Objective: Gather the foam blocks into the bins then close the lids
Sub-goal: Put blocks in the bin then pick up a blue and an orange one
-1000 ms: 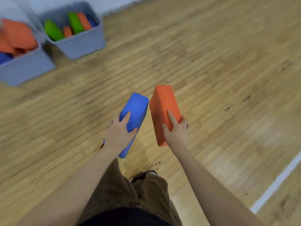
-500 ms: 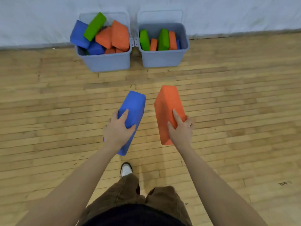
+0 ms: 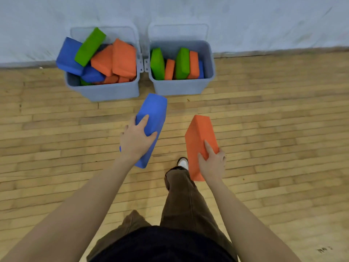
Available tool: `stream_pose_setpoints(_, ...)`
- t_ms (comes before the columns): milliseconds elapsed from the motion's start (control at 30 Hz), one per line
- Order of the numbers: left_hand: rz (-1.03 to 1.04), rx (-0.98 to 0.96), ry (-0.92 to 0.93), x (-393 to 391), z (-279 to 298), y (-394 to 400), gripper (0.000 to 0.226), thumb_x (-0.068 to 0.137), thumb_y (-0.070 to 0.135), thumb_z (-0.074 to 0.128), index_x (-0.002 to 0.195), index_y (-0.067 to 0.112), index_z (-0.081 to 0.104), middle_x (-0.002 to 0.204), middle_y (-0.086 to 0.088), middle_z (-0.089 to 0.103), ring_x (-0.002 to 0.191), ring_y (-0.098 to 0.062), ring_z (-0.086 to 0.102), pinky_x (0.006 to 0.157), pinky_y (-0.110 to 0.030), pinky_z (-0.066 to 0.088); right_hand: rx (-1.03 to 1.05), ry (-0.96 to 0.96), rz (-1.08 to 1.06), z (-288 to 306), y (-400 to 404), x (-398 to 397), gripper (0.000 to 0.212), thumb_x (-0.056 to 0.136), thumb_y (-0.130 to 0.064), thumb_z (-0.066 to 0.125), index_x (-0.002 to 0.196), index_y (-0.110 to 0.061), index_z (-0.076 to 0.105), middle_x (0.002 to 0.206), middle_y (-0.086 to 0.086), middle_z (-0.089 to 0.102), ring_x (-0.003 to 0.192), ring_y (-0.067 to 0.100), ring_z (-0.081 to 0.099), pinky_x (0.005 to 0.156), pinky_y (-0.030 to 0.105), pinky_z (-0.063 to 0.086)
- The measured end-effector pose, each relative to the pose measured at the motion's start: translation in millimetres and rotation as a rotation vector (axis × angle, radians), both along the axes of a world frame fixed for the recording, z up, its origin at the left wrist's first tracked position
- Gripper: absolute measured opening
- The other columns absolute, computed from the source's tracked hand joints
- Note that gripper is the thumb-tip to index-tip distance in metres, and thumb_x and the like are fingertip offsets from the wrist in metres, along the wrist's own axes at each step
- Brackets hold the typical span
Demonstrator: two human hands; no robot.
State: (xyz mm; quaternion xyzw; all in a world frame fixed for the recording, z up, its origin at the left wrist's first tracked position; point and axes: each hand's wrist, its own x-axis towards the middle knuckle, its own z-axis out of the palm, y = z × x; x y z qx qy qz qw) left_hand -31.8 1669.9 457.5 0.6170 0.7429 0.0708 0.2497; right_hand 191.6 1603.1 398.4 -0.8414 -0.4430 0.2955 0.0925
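The two grey plastic bins now look bigger and nearer than before, and the left hand [image 3: 136, 140] has pushed its block forward. The left grey plastic bin [image 3: 105, 90] is piled high; the right grey plastic bin [image 3: 181, 86] sits touching it. Left fingers grip a long blue foam block [image 3: 154, 114]; the right hand [image 3: 212, 163] grips a long orange foam block [image 3: 199, 133]
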Motion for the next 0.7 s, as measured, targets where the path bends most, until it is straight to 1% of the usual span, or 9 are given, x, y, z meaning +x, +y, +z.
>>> stream_pose_setpoints(67,0.057,-0.009,-0.016,17,1,38,0.062,0.086,0.042,0.057,0.142,0.028,0.035,0.150,-0.010,0.027,0.128,-0.033,0.038,0.100,-0.046,0.038,-0.010,-0.001,0.042,6,52,21,0.052,0.093,-0.042,0.049,0.143,-0.042,0.034,0.148,0.014,0.024,0.129,0.037,0.027,0.107,0.051,0.030)
stream_pose_setpoints(167,0.116,-0.010,-0.028,37,1,89,0.063,0.087,0.042,0.058,0.143,0.029,0.035,0.151,-0.011,0.025,0.132,-0.033,0.033,0.103,-0.048,0.036,0.027,-0.026,0.134,16,128,44,0.052,0.093,-0.041,0.050,0.142,-0.042,0.033,0.146,0.014,0.025,0.128,0.037,0.028,0.107,0.051,0.031)
stream_pose_setpoints(300,0.164,-0.022,-0.037,52,-6,144,0.064,0.087,0.044,0.058,0.144,0.030,0.033,0.150,-0.011,0.025,0.133,-0.032,0.033,0.101,-0.050,0.039,0.069,-0.017,0.198,24,214,58,0.052,0.091,-0.040,0.052,0.141,-0.044,0.035,0.146,0.013,0.025,0.126,0.036,0.028,0.105,0.051,0.032)
stream_pose_setpoints(400,0.215,-0.055,-0.055,56,-15,185,0.064,0.087,0.044,0.058,0.144,0.030,0.033,0.150,-0.010,0.024,0.131,-0.032,0.035,0.098,-0.049,0.041,0.080,-0.017,0.227,24,274,60,0.052,0.091,-0.039,0.053,0.140,-0.044,0.037,0.146,0.015,0.026,0.125,0.037,0.029,0.105,0.051,0.032)
stream_pose_setpoints(600,0.272,-0.117,-0.085,57,-41,285,0.064,0.088,0.043,0.057,0.145,0.032,0.030,0.151,-0.011,0.022,0.131,-0.034,0.033,0.101,-0.049,0.039,0.077,-0.012,0.286,11,389,64,0.052,0.092,-0.041,0.051,0.141,-0.043,0.035,0.147,0.014,0.024,0.128,0.038,0.028,0.106,0.051,0.032)
stream_pose_setpoints(700,0.273,-0.140,-0.095,56,-49,349,0.063,0.087,0.043,0.057,0.144,0.032,0.031,0.152,-0.010,0.021,0.130,-0.035,0.035,0.099,-0.048,0.040,0.058,-0.035,0.260,4,450,65,0.052,0.092,-0.040,0.052,0.141,-0.042,0.035,0.146,0.014,0.025,0.128,0.038,0.027,0.106,0.053,0.032)
